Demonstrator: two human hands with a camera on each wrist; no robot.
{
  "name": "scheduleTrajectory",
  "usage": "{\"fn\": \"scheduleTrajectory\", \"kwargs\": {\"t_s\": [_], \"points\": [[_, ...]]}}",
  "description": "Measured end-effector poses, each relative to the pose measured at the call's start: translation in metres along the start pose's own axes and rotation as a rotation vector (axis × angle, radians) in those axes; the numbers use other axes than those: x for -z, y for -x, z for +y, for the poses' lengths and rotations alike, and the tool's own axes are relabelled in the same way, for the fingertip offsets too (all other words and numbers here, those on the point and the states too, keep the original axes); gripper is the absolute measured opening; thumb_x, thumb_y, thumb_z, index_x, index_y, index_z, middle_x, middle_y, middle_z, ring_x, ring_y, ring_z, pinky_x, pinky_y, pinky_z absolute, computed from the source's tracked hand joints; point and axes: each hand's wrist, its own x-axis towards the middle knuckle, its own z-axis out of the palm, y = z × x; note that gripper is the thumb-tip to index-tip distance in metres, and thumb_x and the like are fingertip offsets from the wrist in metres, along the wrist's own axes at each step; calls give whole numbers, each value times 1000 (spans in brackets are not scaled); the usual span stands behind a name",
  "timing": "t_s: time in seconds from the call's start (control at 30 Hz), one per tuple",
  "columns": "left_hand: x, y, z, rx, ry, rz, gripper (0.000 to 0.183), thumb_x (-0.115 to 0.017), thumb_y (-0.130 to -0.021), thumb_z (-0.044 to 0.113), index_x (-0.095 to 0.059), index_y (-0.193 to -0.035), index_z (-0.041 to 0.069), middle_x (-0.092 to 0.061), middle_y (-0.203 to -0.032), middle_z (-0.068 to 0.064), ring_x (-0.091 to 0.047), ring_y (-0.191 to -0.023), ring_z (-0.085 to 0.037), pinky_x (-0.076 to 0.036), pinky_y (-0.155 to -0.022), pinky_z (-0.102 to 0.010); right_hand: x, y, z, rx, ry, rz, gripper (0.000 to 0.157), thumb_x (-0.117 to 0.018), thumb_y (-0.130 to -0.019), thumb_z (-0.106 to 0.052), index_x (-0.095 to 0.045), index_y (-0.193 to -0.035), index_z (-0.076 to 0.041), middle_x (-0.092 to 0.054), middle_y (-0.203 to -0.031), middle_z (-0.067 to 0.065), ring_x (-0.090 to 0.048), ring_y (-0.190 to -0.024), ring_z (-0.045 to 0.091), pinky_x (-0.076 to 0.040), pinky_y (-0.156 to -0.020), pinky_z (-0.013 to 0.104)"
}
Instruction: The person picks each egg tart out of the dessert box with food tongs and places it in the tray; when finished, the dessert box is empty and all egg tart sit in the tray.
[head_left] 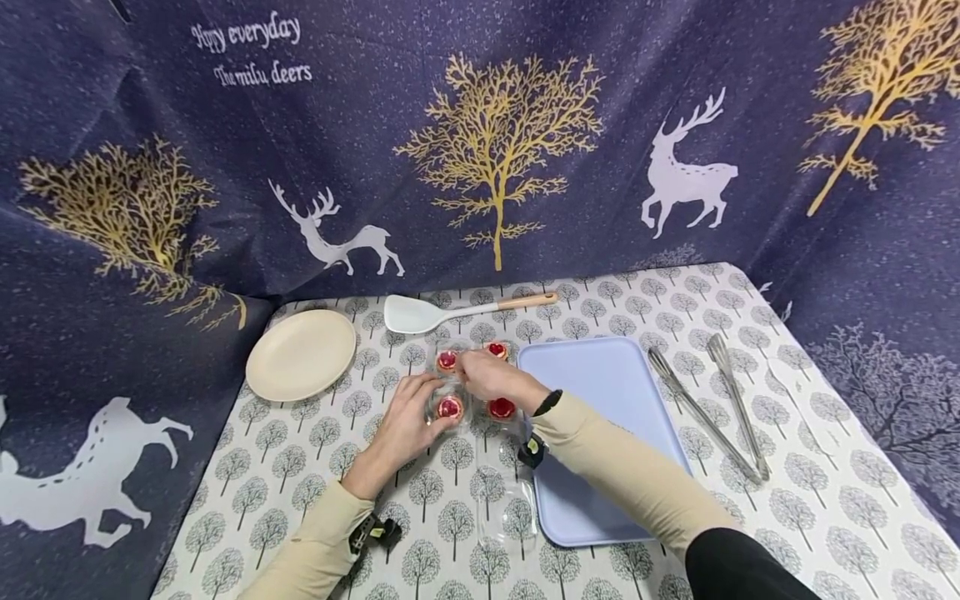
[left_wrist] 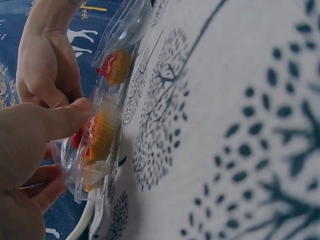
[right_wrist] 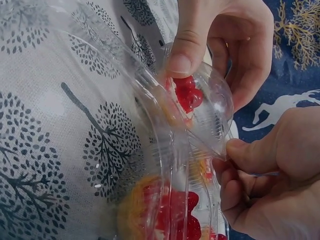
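Several small tarts with glossy red topping (head_left: 450, 407) sit in clear plastic packaging (right_wrist: 172, 150) on the cloth. My left hand (head_left: 407, 422) holds the packaging's left side, its thumb (right_wrist: 181, 64) on the clear plastic beside one tart and its fingers around the edge. The right hand (head_left: 489, 377) reaches across from the right; in the right wrist view its thumb and forefinger pinch a thin edge of the clear plastic (right_wrist: 223, 153). In the left wrist view, yellow fluted cups (left_wrist: 101, 135) show under the red toppings. The right hand hides the middle of the packaging.
A clear plastic piece (head_left: 506, 508) extends toward me. Beside it lies a light blue tray (head_left: 600, 433), under the right forearm. Metal tongs (head_left: 712, 417) lie farther right. A cream plate (head_left: 300, 354) and a white spatula with a wooden handle (head_left: 416, 315) are at the back.
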Motion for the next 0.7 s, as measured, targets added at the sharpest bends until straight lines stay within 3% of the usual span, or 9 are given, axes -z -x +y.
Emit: {"fn": "scheduleTrajectory", "kwargs": {"t_s": [0.47, 0.7], "points": [[1, -1, 4, 40, 28, -29, 66, -89, -67, 26, -62, -120, -3, -61, -126, -20, -53, -119, -31, -47, -105, -46, -5, -3, -5, -75, 7, 19, 17, -64, -84, 4, -63, -98, -7, -64, -94, 4, -61, -85, 17, -55, -75, 25], [2, 0, 4, 38, 26, -34, 67, -88, -67, 27, -61, -121, -3, -60, -127, -20, -52, -121, -31, -45, -107, -45, -8, -1, -7, -11, 91, 87, 19, -66, -83, 3, -67, -99, -7, -66, -92, 3, -63, -89, 19, -56, -82, 27]]}}
